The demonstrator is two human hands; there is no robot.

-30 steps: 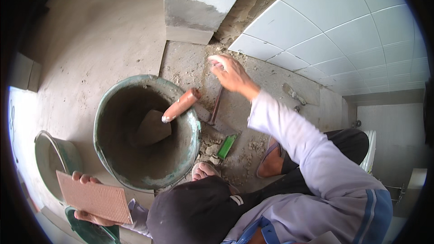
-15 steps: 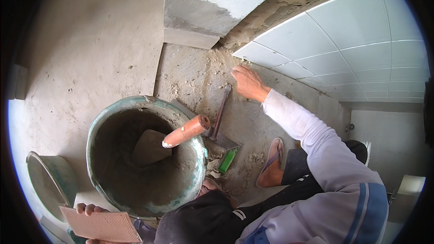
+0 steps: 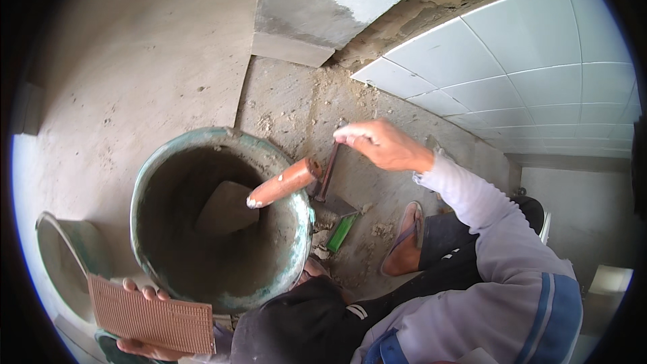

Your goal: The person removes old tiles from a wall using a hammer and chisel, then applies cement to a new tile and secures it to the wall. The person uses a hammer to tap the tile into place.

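At the lower left my left hand (image 3: 149, 349) grips a reddish-brown tile (image 3: 151, 315), its ribbed face showing and fingers over its top edge. My right hand (image 3: 391, 147) is closed, fingertips bunched above the end of a slim dark-red tool (image 3: 328, 172) on the floor. Whether anything is pinched there, or whether they touch the tool, I cannot tell. A large round bucket (image 3: 139, 229) stands between my hands with grey mortar (image 3: 195, 266) inside. In it rests a trowel (image 3: 286, 183), blade down in the bucket and orange-brown handle leaning over the rim.
A bright green piece (image 3: 342, 232) lies beside a flat grey plate (image 3: 335, 205) near the bucket. Another pail (image 3: 87, 246) stands at the left. White wall tiles (image 3: 485, 54) run along the right. Crumbs of mortar (image 3: 269, 123) litter the floor. My sandalled foot (image 3: 404, 249) is nearby.
My right hand has come back from near the corner of the wall tiles to above the slim tool's end. The tile in my left hand has tilted slightly.
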